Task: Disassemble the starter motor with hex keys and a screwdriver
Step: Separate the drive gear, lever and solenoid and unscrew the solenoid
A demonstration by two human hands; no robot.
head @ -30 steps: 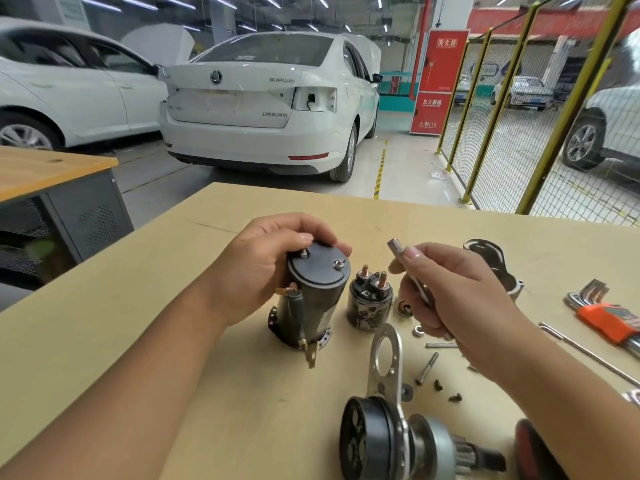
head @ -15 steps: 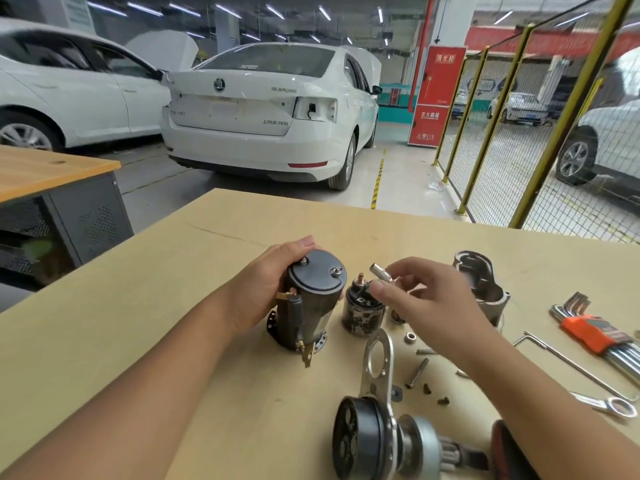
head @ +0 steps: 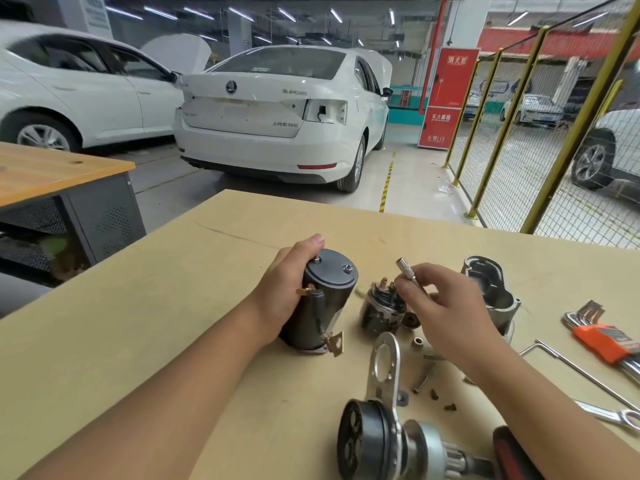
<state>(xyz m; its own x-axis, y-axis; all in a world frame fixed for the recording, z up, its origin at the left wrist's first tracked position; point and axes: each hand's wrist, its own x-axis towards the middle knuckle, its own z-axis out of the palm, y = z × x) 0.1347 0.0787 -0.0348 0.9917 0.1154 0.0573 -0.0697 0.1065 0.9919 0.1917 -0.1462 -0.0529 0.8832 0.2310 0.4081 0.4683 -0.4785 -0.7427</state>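
Note:
My left hand (head: 282, 289) grips the dark cylindrical motor body (head: 320, 299), which stands upright on the wooden table (head: 173, 323), thumb on its top rim. My right hand (head: 436, 306) pinches a small silver driver tool (head: 407, 270) just right of the motor body, above the solenoid (head: 381, 310). The gear and drive assembly with its silver bracket (head: 381, 427) lies at the near edge. The aluminium nose housing (head: 491, 289) stands behind my right hand.
Loose bolts and screws (head: 424, 375) lie between the solenoid and the drive assembly. An orange hex key set (head: 602, 341), a long hex key (head: 581, 372), a spanner (head: 620, 415) and a red-black handle (head: 516, 452) lie at right. Parked cars and a yellow fence stand behind.
My right hand has come down and left with the silver tool, closer to the motor body's top. My left hand has shifted its grip round the motor body.

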